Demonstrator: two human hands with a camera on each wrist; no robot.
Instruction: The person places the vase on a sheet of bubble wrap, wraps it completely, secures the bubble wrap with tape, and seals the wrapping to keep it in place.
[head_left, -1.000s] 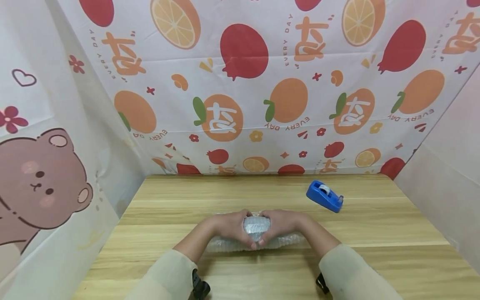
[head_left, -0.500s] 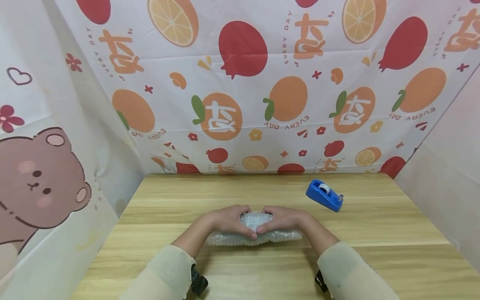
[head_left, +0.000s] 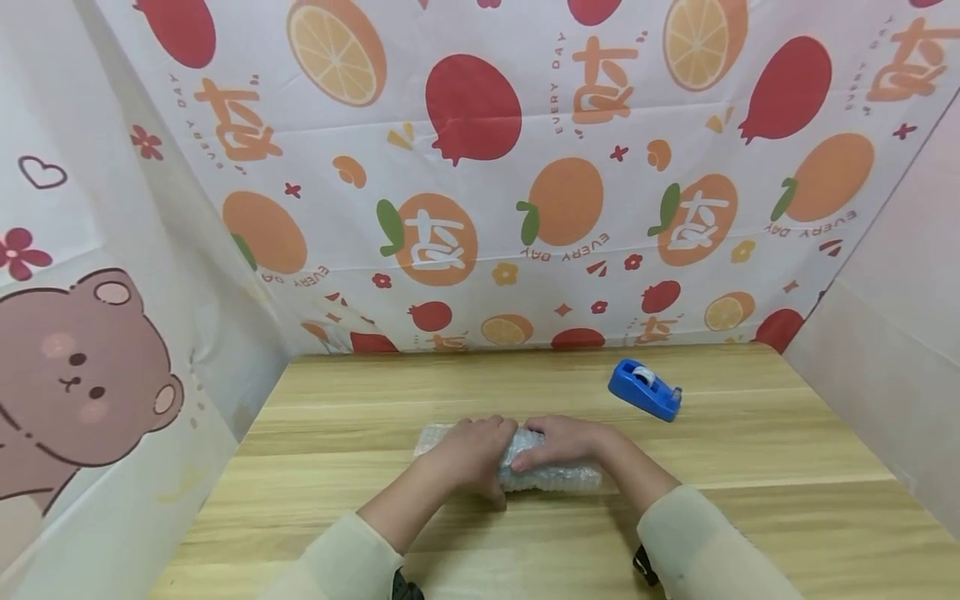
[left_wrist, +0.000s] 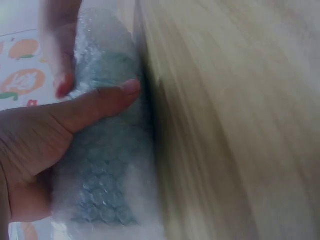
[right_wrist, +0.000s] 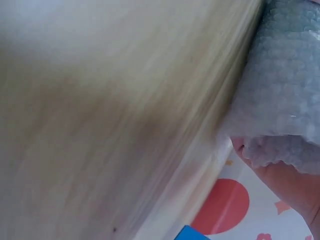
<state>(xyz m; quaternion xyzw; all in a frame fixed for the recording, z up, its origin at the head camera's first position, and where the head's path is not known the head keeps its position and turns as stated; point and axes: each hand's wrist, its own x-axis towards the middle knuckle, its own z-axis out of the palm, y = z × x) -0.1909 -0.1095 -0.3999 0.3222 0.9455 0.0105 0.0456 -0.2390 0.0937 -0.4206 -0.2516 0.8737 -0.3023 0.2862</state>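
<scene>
A bundle of clear bubble wrap [head_left: 558, 478] lies crosswise on the wooden table, with something greenish-grey showing faintly through its layers in the left wrist view. My left hand [head_left: 474, 454] grips it left of the middle, thumb down over the near side. The thumb lies across the bubbles [left_wrist: 107, 180] in the left wrist view. My right hand [head_left: 564, 442] holds the right part, its thumb across the top and fingers behind. In the right wrist view, the wrap's open rolled end [right_wrist: 280, 125] partly covers the right hand [right_wrist: 287, 182]. What is inside stays hidden.
A blue tape dispenser [head_left: 645, 390] with a roll of tape stands toward the back right of the table [head_left: 360, 383]. A fruit-print cloth [head_left: 570, 283] hangs behind the table's far edge, and a bear-print cloth [head_left: 82, 375] hangs at the left.
My thumbs, earlier close together at the bundle's middle, are now apart. The left hand has turned, its thumb lower on the near side, uncovering the left end. The right hand stays nearly in place.
</scene>
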